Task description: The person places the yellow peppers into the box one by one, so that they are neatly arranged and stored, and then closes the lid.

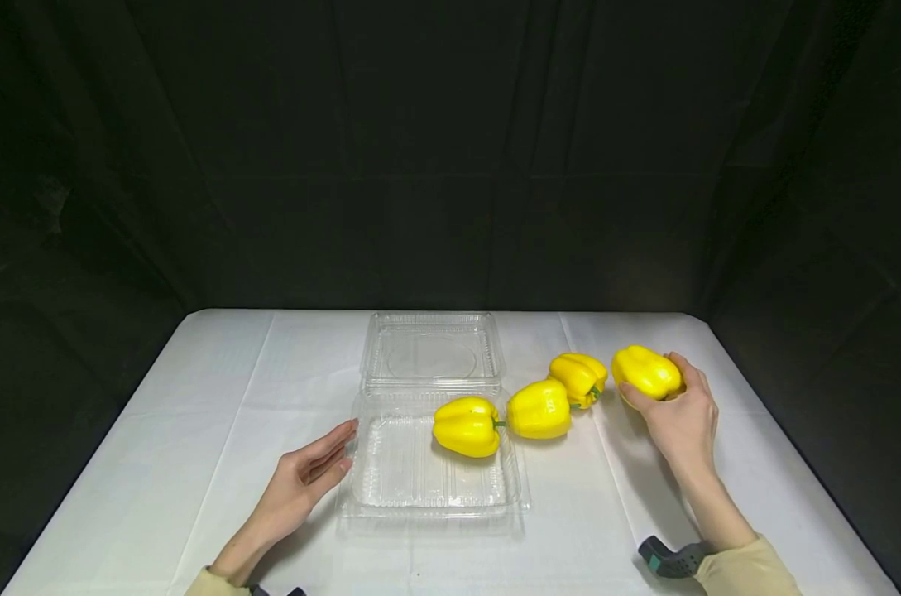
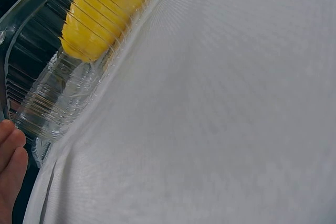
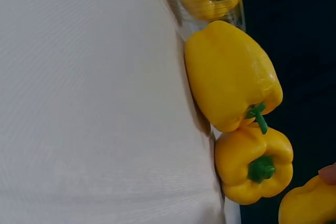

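Yellow pepper (image 1: 646,371) in your right hand (image 1: 681,418), and that grip is clamped round it, thumb on the near side, fingers on the right! You've got it at the far right, up above the tabletop (image 1: 160,463). Over on the left, your left hand (image 1: 301,480) has thumb and fingers parted, tips right at the left rim of the clear container (image 1: 394,463); whether they touch, you can't tell from here. Moving out: the second pepper (image 1: 577,377) sits just left of the one you hold, then the third pepper (image 1: 539,410), nearer you, close against it and just beside the container's right edge. Inside, on the right, the fourth pepper (image 1: 467,428) lies on its side, stem pointing right. Beyond it, your container's lid (image 1: 431,352) lies on the far side, and behind everything hangs the black backdrop (image 1: 450,165).
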The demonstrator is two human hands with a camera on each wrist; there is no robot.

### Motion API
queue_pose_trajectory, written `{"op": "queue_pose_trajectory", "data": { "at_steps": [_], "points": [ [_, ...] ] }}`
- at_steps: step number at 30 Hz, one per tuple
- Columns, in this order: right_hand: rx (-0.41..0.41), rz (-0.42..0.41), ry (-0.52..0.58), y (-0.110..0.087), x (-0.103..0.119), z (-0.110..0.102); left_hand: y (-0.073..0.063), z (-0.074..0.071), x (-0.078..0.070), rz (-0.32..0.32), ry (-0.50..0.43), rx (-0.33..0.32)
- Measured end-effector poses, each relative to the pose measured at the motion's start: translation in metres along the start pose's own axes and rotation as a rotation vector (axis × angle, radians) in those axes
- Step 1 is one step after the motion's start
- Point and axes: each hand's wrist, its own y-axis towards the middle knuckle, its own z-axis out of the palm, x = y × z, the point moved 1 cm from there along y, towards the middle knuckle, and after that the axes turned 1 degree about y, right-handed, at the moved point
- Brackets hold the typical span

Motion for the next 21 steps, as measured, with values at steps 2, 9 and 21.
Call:
{"op": "queue_pose_trajectory", "data": {
  "at_steps": [2,9,21],
  "points": [
    [-0.001,-0.003,0.003,0.000,0.001,-0.001,0.000,0.000,0.000,0.002,-0.003,0.002],
    [0.005,-0.017,0.017,-0.003,0.006,-0.003,0.000,0.000,0.001,0.010,-0.007,0.003],
    [0.026,-0.032,0.054,-0.009,0.013,-0.006,-0.001,0.000,0.001,0.008,-0.004,0.006]
  ]
}}
